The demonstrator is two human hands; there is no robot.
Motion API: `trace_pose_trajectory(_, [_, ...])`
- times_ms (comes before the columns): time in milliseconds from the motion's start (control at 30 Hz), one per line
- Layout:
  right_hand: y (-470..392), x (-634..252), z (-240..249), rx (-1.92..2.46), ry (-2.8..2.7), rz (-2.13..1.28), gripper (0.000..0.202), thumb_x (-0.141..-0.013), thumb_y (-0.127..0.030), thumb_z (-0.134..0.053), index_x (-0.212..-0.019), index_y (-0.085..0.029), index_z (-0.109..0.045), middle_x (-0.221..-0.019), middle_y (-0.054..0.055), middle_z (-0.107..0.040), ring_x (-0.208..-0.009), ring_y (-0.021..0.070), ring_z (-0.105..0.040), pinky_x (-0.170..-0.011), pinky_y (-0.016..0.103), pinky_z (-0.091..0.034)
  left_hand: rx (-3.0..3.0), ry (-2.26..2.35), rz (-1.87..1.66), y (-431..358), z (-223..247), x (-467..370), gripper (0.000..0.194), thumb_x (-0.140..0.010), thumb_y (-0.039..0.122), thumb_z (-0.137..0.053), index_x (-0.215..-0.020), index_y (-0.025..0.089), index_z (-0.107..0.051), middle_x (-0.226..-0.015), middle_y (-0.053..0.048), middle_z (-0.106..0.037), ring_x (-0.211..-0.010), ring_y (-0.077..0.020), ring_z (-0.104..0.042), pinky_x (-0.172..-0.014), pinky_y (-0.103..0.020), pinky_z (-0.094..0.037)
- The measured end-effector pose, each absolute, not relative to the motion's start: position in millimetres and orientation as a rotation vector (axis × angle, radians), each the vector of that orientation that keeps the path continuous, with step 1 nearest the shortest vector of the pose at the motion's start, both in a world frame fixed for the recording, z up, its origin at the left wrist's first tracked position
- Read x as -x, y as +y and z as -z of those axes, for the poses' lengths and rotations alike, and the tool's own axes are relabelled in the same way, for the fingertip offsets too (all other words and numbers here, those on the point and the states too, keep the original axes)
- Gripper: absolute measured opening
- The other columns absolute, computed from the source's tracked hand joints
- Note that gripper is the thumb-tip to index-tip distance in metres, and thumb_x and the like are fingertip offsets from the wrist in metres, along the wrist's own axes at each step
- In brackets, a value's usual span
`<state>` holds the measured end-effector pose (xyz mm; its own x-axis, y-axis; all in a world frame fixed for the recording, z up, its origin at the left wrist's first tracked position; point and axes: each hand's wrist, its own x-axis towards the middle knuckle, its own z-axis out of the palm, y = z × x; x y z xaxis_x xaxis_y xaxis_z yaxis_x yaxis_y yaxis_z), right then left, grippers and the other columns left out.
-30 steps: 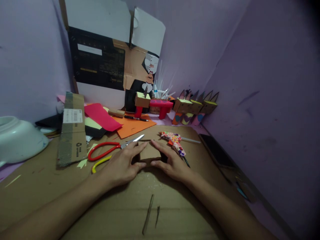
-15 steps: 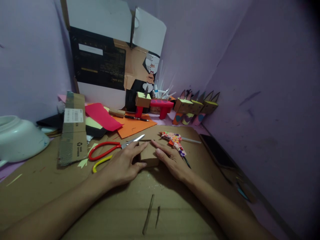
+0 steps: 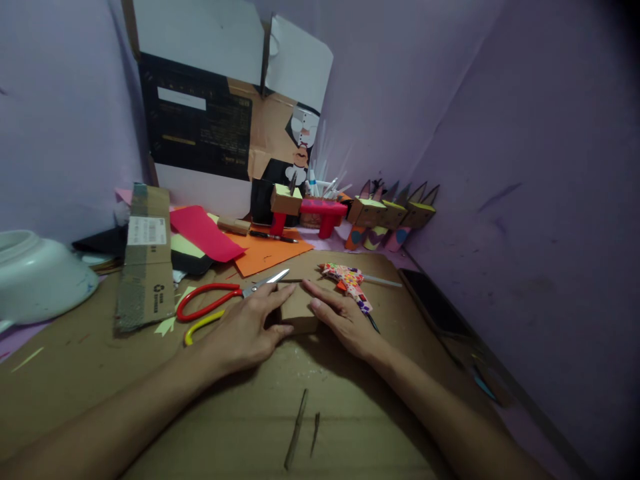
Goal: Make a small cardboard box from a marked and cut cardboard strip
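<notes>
Between both hands sits a small cardboard box [image 3: 299, 308], held low over the cardboard sheet [image 3: 240, 427]. My left hand [image 3: 250, 328] grips its left side, index finger along the top and thumb at the front corner. From the right, my right hand [image 3: 345, 320] presses its fingers and thumb against the box's top and right side. The box's far and right faces are partly hidden by the fingers. Scissors [image 3: 215, 301] with red and yellow handles lie open just beyond my left hand. A flower-patterned glue gun [image 3: 350, 280] with a clear stick rests behind my right hand.
A white bowl [image 3: 40, 283] stands upside down at left, beside a cardboard strip [image 3: 145, 267]. Red paper [image 3: 207, 233] and orange paper [image 3: 270, 255] lie behind. Cardboard animal figures [image 3: 373, 212] line the back. A dark phone [image 3: 433, 303] lies at right; thin scraps [image 3: 297, 430] lie in front.
</notes>
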<state>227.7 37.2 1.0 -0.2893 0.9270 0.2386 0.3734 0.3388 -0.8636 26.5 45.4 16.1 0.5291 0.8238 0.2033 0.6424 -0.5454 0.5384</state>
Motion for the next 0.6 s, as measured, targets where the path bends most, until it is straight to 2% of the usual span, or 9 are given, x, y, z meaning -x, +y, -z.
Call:
trace_pose_trajectory(133, [35.8,-226.6,-2.8,1.155,-1.828,-0.902,0.043,-0.086,-0.039,-0.050,-0.126,-0.024,-0.050,-0.135,0.004,-0.048,-0.126,0.0218,-0.042,-0.107,0.044,-0.030,-2.331,1.204,-0.563,43.4,-23.3,-25.1,0.065,-0.077,0.044,-0.056,-0.136,0.024,-0.036,-0.139,-0.006,-0.042,-0.123,-0.0273,-0.043,-0.100,-0.040,-0.038])
trace_pose_trajectory(200, [35.6,-226.4,-3.0,1.159,-1.830,-0.897,0.042,-0.086,-0.038,-0.050,-0.126,-0.024,-0.050,-0.135,0.004,-0.048,-0.127,0.0215,-0.042,-0.107,0.044,-0.029,-2.308,1.189,-0.561,43.4,-26.1,-24.4,0.059,-0.082,0.049,-0.047,-0.134,0.024,-0.039,-0.139,-0.005,-0.043,-0.123,-0.0266,-0.043,-0.100,-0.041,-0.038])
trace_pose_trajectory(267, [35.9,-226.6,-2.3,1.157,-1.833,-0.888,0.042,-0.086,-0.038,-0.050,-0.126,-0.025,-0.050,-0.135,0.004,-0.048,-0.126,0.0212,-0.042,-0.107,0.044,-0.029,-2.291,1.158,-0.616,44.8,-26.3,-24.3,0.048,-0.089,0.046,-0.034,-0.132,0.025,-0.043,-0.137,-0.003,-0.045,-0.123,-0.0232,-0.043,-0.102,-0.039,-0.036])
trace_pose_trajectory(333, [36.3,-226.9,-1.4,1.154,-1.834,-0.884,0.042,-0.086,-0.038,-0.050,-0.126,-0.024,-0.050,-0.135,0.005,-0.048,-0.126,0.0209,-0.043,-0.107,0.043,-0.029,-2.282,1.142,-0.677,46.9,-24.4,-25.2,0.044,-0.092,0.042,-0.029,-0.129,0.026,-0.046,-0.135,-0.002,-0.048,-0.123,-0.0210,-0.044,-0.103,-0.038,-0.035])
trace_pose_trajectory(600, [36.1,-226.3,-1.2,1.153,-1.819,-0.911,0.043,-0.086,-0.036,-0.050,-0.127,-0.022,-0.049,-0.135,0.005,-0.048,-0.126,0.0198,-0.043,-0.108,0.041,-0.029,-2.265,1.185,-0.714,49.7,-20.0,-29.7,0.042,-0.088,0.039,-0.039,-0.125,0.022,-0.051,-0.130,-0.003,-0.054,-0.120,-0.0218,-0.047,-0.101,-0.037,-0.039])
